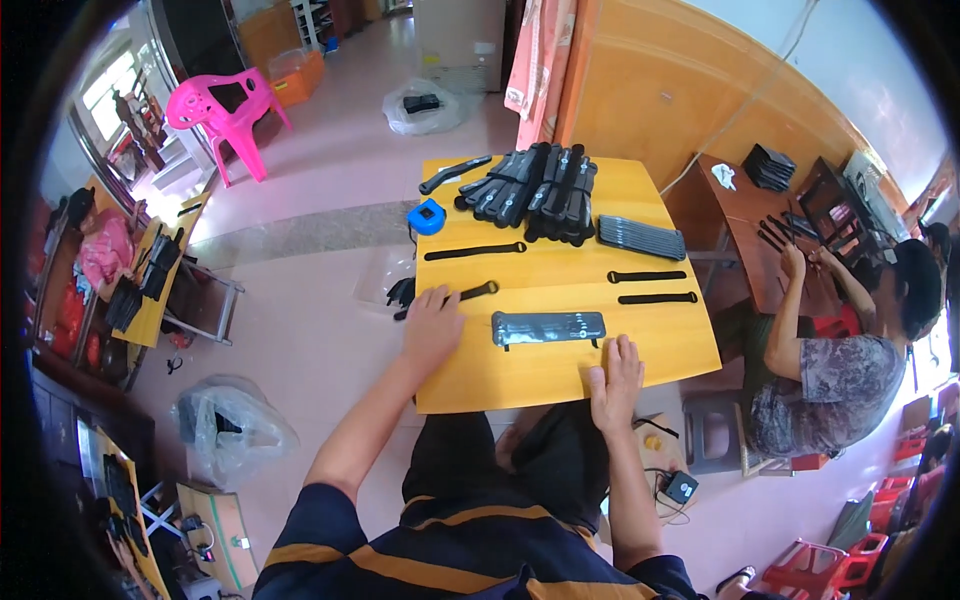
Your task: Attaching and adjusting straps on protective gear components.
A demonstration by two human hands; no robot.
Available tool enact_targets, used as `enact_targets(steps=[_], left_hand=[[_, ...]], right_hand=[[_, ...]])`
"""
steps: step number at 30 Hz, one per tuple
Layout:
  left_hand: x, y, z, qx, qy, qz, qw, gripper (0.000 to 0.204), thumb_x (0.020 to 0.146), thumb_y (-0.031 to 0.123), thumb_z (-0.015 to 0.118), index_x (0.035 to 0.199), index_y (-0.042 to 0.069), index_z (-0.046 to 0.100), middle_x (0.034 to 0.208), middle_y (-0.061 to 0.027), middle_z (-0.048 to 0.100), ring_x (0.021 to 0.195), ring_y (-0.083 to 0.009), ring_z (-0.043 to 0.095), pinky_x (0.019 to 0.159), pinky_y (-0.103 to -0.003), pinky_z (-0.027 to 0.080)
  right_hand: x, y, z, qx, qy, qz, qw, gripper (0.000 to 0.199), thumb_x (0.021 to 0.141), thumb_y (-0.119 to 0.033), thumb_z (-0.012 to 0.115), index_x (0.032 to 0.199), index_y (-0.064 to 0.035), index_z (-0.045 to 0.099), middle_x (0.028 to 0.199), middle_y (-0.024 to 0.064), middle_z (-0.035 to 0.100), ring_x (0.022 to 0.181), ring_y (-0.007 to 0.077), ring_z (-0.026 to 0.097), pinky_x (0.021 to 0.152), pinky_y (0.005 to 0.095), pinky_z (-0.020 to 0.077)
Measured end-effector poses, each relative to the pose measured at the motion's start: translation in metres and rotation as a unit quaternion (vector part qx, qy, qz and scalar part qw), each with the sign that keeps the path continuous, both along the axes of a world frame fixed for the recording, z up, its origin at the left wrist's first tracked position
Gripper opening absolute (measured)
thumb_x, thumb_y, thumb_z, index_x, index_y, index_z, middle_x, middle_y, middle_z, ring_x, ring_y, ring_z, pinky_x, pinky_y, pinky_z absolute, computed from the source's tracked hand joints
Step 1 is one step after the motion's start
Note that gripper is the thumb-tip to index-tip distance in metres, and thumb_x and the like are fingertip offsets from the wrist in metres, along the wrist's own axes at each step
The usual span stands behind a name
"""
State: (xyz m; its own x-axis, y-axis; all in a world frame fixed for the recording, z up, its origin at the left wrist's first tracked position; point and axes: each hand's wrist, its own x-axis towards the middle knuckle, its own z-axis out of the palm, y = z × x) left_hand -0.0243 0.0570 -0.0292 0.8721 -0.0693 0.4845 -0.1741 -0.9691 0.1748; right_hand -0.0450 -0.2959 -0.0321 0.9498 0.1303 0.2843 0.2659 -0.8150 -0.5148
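Observation:
My left hand (435, 328) is at the left edge of the yellow table (540, 385), its fingers closed over a black strap (481, 291) with a rounded, slotted end. My right hand (618, 382) rests open at the near edge, fingers stretched out, holding nothing. Between the hands lies a flat plastic-wrapped pack of dark straps (548, 328). Farther left lies a loose black strap (475, 252), and two more, an upper strap (647, 276) and a lower strap (657, 298), lie at the right.
At the table's far side sit a heap of bundled black straps (535, 190), a second wrapped pack (641, 238) and a blue tape measure (427, 217). A co-worker (835, 375) handles straps at a brown table on the right. A pink chair (228, 110) and plastic bag (235, 425) stand leftward.

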Motion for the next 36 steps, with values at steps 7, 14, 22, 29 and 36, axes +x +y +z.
enact_targets(steps=[7,14,22,29,36], left_hand=[[-0.122,0.006,0.021,-0.049,0.07,-0.017,0.996,0.046,0.084,0.01,0.063,0.127,-0.005,0.059,0.133,-0.0227,0.052,0.122,-0.043,0.051,0.103,-0.052,0.043],[-0.169,-0.014,0.03,-0.04,0.138,-0.022,0.989,0.058,0.077,0.004,0.064,0.135,0.004,0.058,0.143,-0.0218,0.046,0.125,-0.0409,0.05,0.106,-0.051,0.041],[-0.19,-0.017,0.022,-0.128,0.006,0.006,0.992,0.023,0.088,0.006,0.063,0.11,0.006,0.069,0.106,-0.0115,0.07,0.086,-0.0307,0.07,0.079,-0.04,0.054],[-0.197,-0.079,0.056,-0.481,0.076,-0.014,0.873,0.013,0.098,0.004,0.061,0.107,-0.001,0.069,0.091,-0.0096,0.077,0.081,-0.0139,0.073,0.075,-0.027,0.058],[-0.197,-0.116,0.061,-0.42,0.059,-0.083,0.902,0.011,0.09,0.012,0.071,0.097,0.003,0.071,0.077,-0.0191,0.068,0.067,-0.0301,0.071,0.06,-0.035,0.052]], right_hand=[[-0.014,0.003,0.002,0.111,-0.093,0.012,0.989,0.049,0.103,-0.029,0.048,0.143,-0.0004,0.051,0.15,0.0229,0.048,0.144,0.0431,0.037,0.121,0.0506,0.0254],[-0.057,0.042,0.025,0.149,-0.121,0.086,0.978,0.037,0.098,-0.018,0.058,0.129,0.0,0.061,0.138,0.0209,0.059,0.134,0.0426,0.049,0.115,0.0483,0.0361],[-0.093,0.06,0.018,0.33,0.018,0.111,0.937,0.026,0.098,-0.012,0.065,0.121,-0.0003,0.066,0.119,0.0125,0.07,0.115,0.0232,0.065,0.101,0.034,0.0483],[-0.117,0.099,0.032,0.551,0.218,0.214,0.777,0.027,0.103,-0.009,0.06,0.128,0.0012,0.062,0.121,0.0053,0.068,0.11,0.0116,0.062,0.099,0.0271,0.0472],[-0.108,0.092,0.069,0.529,0.309,0.232,0.756,0.025,0.106,-0.023,0.055,0.1,-0.0016,0.065,0.11,0.0097,0.07,0.098,0.0139,0.062,0.09,0.0302,0.0491]])
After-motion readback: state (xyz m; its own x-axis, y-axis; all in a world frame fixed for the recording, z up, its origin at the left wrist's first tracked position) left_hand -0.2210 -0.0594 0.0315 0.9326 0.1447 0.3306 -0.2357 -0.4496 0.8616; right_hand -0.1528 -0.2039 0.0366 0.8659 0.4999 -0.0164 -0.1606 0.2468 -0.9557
